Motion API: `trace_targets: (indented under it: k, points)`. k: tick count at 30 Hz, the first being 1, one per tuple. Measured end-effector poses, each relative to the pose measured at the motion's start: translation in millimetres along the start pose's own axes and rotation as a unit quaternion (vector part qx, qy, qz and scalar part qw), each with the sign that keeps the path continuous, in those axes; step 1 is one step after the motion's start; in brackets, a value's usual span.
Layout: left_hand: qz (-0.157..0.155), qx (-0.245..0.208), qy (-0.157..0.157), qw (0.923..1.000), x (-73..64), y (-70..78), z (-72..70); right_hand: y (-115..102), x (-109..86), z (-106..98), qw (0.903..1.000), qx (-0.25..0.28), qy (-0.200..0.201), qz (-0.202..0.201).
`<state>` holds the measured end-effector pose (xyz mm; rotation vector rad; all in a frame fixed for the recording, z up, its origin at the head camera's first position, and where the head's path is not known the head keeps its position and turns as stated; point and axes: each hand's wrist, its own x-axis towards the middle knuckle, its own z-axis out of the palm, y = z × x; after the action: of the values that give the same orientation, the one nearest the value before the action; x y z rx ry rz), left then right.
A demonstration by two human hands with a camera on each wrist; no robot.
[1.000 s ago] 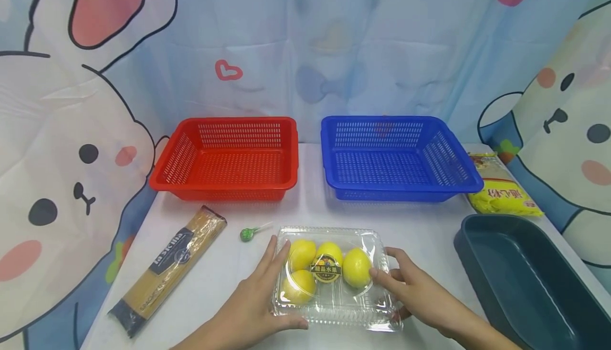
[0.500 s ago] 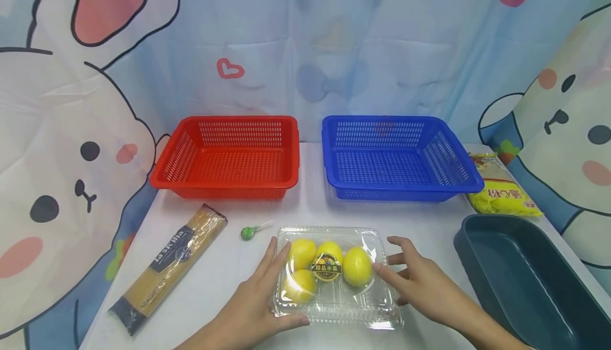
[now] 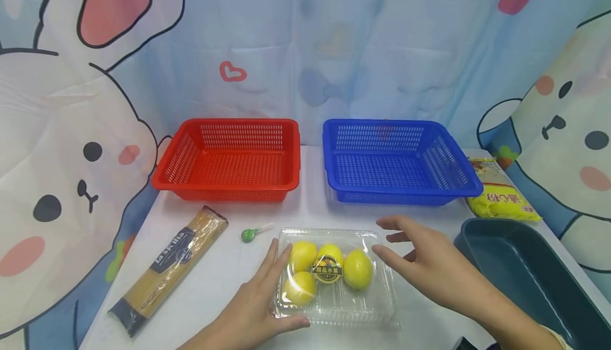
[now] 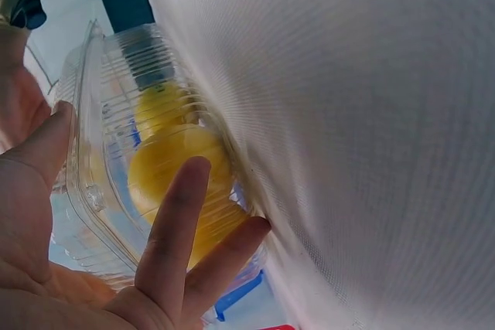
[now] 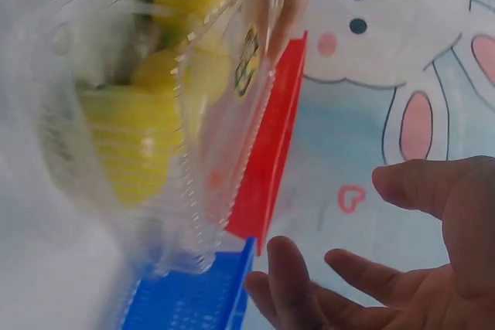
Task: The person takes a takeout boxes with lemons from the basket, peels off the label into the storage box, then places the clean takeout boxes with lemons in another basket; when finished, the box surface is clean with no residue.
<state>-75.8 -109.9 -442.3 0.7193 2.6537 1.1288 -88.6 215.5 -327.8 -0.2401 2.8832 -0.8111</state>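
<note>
A clear, thin plastic box (image 3: 355,307), rectangular with ribbed sides and a crimped rim, is sitting at the near middle of the table (image 3: 329,215). Four smooth, rounded yellow fruits (image 3: 357,270) are showing through it, and a dark label (image 3: 326,269) with gold trim is marking the lid. The left hand (image 3: 254,302) is touching the box's left end, its grip spreading wide, with straight fingers lying along the ribbed wall. The right hand (image 3: 422,262) is hovering by the right end, its grip standing loosely apart and holding nothing.

Beyond the box, a red basket (image 3: 226,186) and a blue basket (image 3: 406,187), both slotted plastic with flared walls, are standing side by side. To the left, a long, flat, glossy packet of spaghetti (image 3: 169,270) is lying at a slant, and a green lollipop (image 3: 247,235) is resting between it and the box. To the right, a yellow pouch (image 3: 503,201) is lying beside the blue basket, and a deep, dark teal tub (image 3: 534,268) is occupying the edge, the right forearm crossing in front of it.

A white cloth is covering the table; a pale blue curtain (image 3: 267,16) printed with cartoon rabbits and hearts is hanging behind.
</note>
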Motion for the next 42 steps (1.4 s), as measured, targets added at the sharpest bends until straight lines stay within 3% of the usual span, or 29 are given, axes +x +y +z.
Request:
trace_targets:
  k: [5,11,17,21,31,38,42]
  points:
    - [-0.004,0.0,-0.002,1.0,3.3,-0.6,-1.5,-22,4.1,2,0.9925,-0.055,-0.022,-0.106]
    - [-0.013,-0.002,-0.006,0.9999,4.4,-1.6,0.2,-37,14.3,16,0.9671,-0.13,-0.055,-0.211]
    - [-0.012,-0.001,-0.008,0.9999,3.6,-1.8,1.0,-41,23.5,33,0.9425,-0.179,-0.047,-0.279]
    - [-0.004,0.001,-0.006,1.0,3.2,-2.0,0.9,-39,29.0,38,0.9333,-0.187,-0.047,-0.303]
    - [-0.006,0.006,-0.011,0.9999,1.2,-2.0,-0.4,-42,42.9,42,0.9335,-0.185,-0.084,-0.295]
    - [-0.009,0.007,-0.011,0.9999,-0.4,-1.8,2.0,-44,49.0,47,0.9204,-0.206,-0.092,-0.319]
    - [-0.009,0.013,-0.012,0.9998,-0.7,-1.6,1.4,-45,48.7,50,0.9176,-0.218,-0.091,-0.32]
